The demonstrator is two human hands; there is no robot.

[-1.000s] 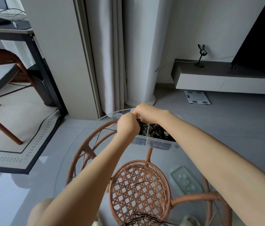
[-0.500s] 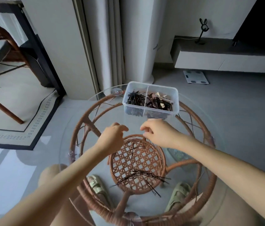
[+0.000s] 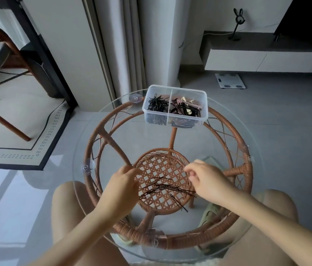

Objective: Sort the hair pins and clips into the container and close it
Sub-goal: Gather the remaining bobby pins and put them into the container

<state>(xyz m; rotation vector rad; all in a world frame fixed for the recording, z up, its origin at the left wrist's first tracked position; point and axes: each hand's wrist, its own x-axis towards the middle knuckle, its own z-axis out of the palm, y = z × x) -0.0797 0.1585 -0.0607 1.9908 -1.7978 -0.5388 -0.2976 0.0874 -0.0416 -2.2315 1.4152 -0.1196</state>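
A clear two-part container [image 3: 205,112] stands at the far edge of the round glass table [image 3: 132,131]. Its left compartment holds black hair pins [image 3: 158,106]; the right one holds brown, black and cream clips [image 3: 186,110]. It has no lid on. A loose pile of dark hair pins [image 3: 167,189] lies on the glass close to me. My left hand [image 3: 122,186] rests at the pile's left end, fingers bent down. At the pile's right end my right hand [image 3: 207,179] hovers with loosely curled fingers, and I see nothing in them.
A pale translucent lid [image 3: 211,160] lies on the glass behind my right hand, partly hidden. Under the glass is a rattan frame [image 3: 101,135]. My knees sit below the near edge. A chair [image 3: 1,60] and rug are at the left, a low cabinet [image 3: 266,58] at the back right.
Both hands left the container at the far side and drew back toward me, down to the loose pins. The view tilted downward.
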